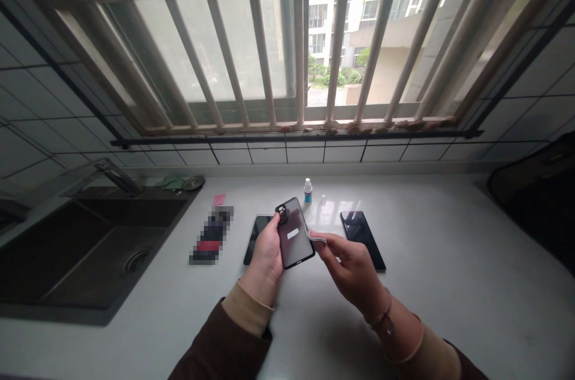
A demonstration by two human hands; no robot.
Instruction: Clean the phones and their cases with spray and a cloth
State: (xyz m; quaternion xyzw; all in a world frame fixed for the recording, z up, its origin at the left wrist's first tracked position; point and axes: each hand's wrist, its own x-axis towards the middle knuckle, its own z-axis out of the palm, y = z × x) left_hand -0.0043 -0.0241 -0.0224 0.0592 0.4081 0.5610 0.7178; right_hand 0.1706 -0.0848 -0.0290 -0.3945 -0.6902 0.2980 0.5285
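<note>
My left hand [268, 245] grips a translucent phone case [296, 245] with a black rim and camera cutouts, tilted above the counter. A small white label shows on the case's panel. Pinched between the fingers of my right hand [348, 263] is a thin folded whitish cloth [315, 237], which touches the case's right edge. Partly hidden behind my left hand lies a dark flat device [255, 240]. A black phone [363, 239] rests on the counter just right of my right hand.
A small white bottle [308, 193] with a blue label stands behind the case. To the left are a pink slip [218, 199], a pixelated item [211, 239] and a sink [96, 313] with a faucet [117, 176]. A dark bulky object [539, 194] borders the right side.
</note>
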